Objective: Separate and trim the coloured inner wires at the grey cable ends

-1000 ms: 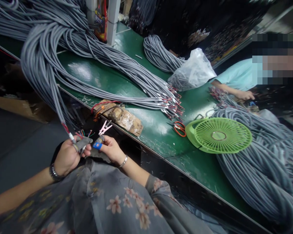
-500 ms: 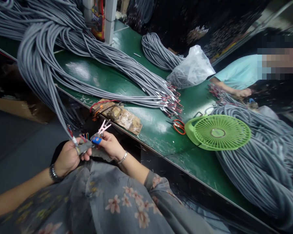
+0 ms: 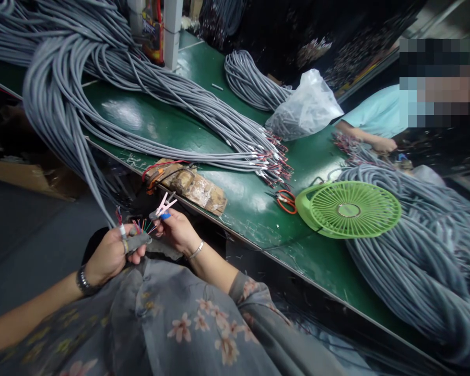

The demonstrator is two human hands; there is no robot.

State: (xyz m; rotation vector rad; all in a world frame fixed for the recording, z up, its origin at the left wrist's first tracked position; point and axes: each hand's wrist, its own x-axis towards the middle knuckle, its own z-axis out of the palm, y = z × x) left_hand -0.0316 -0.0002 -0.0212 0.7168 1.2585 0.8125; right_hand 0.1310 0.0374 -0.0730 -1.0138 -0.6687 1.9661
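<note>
foremost, with the middle of the view taken as the clock's centre, a clear plastic bag [image 3: 307, 107] is seen at two o'clock on the green bench [image 3: 250, 219]; it is partly filled with greyish pieces, whose exact kind is blurred by the film. at nine o'clock, below bench height, an open cardboard box [image 3: 27, 180] is set in shadow, and its contents cannot be made out. at eight o'clock, over the lap, a white-banded cable end [image 3: 122, 231] is grasped by the left hand [image 3: 112, 250], and a spray of coloured wires [image 3: 142, 226] is pinched there too, their root covered by the fingers. nearer the centre on the same bearing, a pink-handled tool [image 3: 165, 206] is gripped by the right hand [image 3: 180, 230], its working end partly hidden. just beyond, a tape-wrapped wooden block [image 3: 198, 190] is laid along the bench edge. a large heap of grey cables [image 3: 62, 73] is spread at ten o'clock, with some strands draped over the edge toward the left hand. at three o'clock, orange-handled scissors [image 3: 285, 201] are placed just beside a green fan [image 3: 348, 209], by which part of a second cable heap [image 3: 407, 282] is blocked from sight. the near end of a coil [image 3: 254, 83], just past twelve, is overlapped by the bag. at two o'clock, farther out, a co-worker's hand [image 3: 384, 145] is held near red wire ends.
</note>
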